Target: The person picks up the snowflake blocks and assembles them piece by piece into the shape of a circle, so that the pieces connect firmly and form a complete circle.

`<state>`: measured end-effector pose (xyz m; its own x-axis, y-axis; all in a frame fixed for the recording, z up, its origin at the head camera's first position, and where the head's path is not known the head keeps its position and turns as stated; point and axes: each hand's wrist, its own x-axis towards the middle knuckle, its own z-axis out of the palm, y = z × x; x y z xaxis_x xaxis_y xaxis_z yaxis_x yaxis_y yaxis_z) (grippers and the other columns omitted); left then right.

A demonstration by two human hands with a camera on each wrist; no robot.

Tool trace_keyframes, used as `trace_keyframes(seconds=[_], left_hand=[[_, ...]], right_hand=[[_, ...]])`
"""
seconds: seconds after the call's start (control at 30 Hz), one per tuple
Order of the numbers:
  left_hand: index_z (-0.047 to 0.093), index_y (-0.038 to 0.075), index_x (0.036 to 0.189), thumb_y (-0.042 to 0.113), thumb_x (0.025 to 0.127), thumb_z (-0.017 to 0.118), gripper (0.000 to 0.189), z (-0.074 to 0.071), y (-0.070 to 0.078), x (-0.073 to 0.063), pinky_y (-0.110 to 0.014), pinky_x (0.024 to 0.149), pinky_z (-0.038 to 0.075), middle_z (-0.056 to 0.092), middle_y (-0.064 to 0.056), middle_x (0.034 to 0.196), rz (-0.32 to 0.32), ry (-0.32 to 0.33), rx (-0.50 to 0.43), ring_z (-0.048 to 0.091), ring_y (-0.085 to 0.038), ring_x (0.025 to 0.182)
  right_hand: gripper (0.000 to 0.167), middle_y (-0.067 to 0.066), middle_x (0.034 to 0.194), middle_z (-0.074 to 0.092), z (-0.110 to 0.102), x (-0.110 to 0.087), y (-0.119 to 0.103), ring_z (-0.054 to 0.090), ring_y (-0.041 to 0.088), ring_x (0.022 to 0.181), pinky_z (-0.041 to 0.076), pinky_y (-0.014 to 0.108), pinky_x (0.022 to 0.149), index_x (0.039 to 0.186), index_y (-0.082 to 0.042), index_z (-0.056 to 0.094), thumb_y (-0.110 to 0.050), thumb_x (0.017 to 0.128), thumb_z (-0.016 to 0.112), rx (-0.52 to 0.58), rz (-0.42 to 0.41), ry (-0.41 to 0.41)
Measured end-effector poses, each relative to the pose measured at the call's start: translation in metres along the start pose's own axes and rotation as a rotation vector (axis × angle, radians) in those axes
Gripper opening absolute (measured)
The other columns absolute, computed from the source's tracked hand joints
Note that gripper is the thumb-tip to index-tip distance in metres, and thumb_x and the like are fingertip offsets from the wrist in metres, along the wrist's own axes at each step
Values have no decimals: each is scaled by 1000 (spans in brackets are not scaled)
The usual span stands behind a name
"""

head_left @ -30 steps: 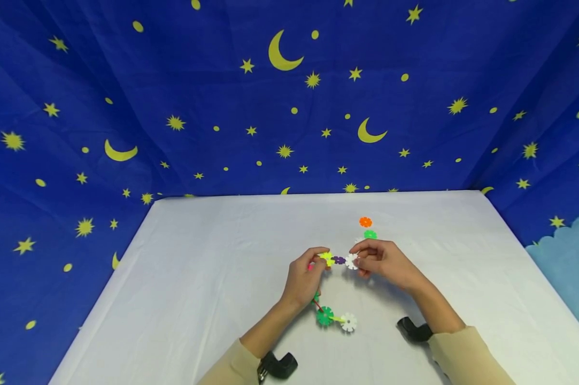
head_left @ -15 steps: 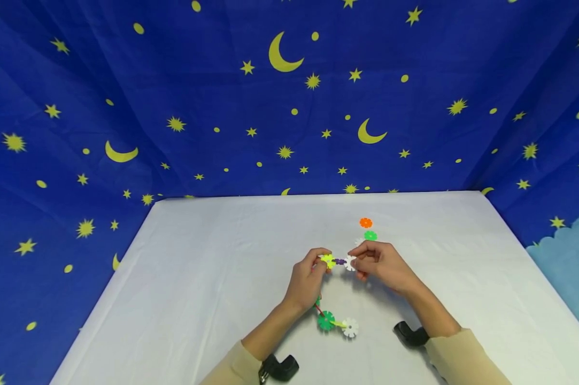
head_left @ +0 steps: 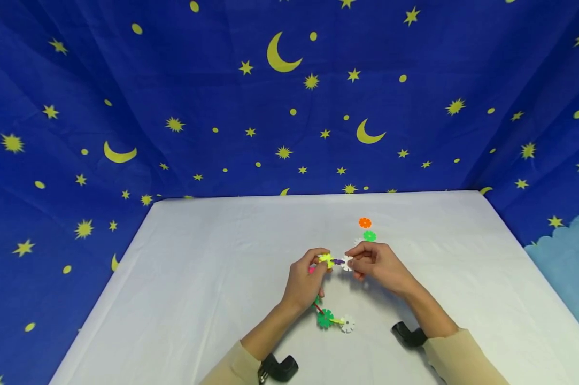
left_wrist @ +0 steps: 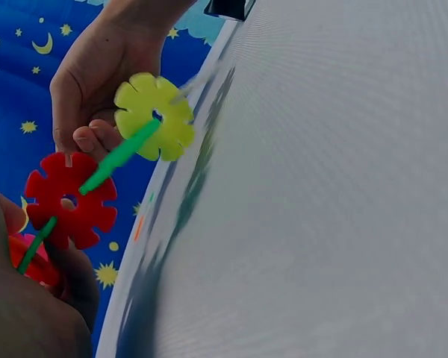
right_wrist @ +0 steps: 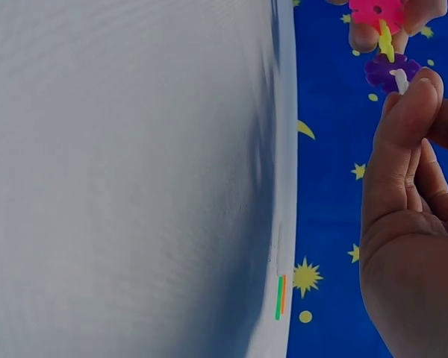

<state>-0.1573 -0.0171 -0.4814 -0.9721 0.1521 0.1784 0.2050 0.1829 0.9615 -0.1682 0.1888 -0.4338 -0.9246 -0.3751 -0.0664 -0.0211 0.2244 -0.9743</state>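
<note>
White piece in right fingers

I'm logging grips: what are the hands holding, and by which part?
A chain of flower-shaped discs: left hand pinching at or beside its yellow disc, right hand pinching the edge of the white disc next to the purple one.

We see a deep blue backdrop patterned with yellow moons, stars and dots, its right side bearing a pale blue patch. The tablecloth is plain white. Our flower shapes are a yellow disc, purple disc, white disc, hot-pink disc, red disc, dark green disc, orange disc and light green disc. A half-hidden disc looks white to us. Both sleeves are beige.
</note>
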Motion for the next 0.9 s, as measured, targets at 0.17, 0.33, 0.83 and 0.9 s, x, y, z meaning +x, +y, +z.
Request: trace_keyframes(seconds=[0.17, 0.33, 0.83, 0.9], left_hand=[[65, 11, 119, 13, 92, 57, 28, 0, 0, 1, -30, 30, 40, 69, -3, 83, -12, 27, -11, 49, -17, 31], [65, 13, 120, 12, 91, 60, 30, 0, -2, 1, -31, 31, 42, 65, 0, 83, 1, 43, 13, 50, -15, 32], [66, 12, 118, 15, 92, 60, 26, -1, -2, 2, -30, 31, 42, 66, 3, 81, 3, 62, 13, 50, -17, 32], [65, 11, 118, 14, 92, 60, 27, -2, -1, 2, -30, 31, 42, 66, 3, 81, -1, 62, 13, 50, -17, 33]], right_hand=[[22, 32, 82, 63, 3, -1, -6, 62, 41, 69, 53, 52, 64, 111, 8, 60, 0, 91, 61, -2, 5, -1], [22, 35, 85, 61, 3, 0, -4, 60, 46, 71, 52, 53, 64, 112, 7, 60, -1, 91, 62, 14, 0, -8], [30, 24, 91, 62, -18, 15, 28, 60, 34, 72, 55, 43, 64, 112, 3, 64, -23, 99, 56, -51, -51, 42], [32, 26, 93, 63, -21, 17, 29, 60, 33, 72, 55, 43, 64, 113, 5, 63, -23, 99, 56, -47, -45, 52]])
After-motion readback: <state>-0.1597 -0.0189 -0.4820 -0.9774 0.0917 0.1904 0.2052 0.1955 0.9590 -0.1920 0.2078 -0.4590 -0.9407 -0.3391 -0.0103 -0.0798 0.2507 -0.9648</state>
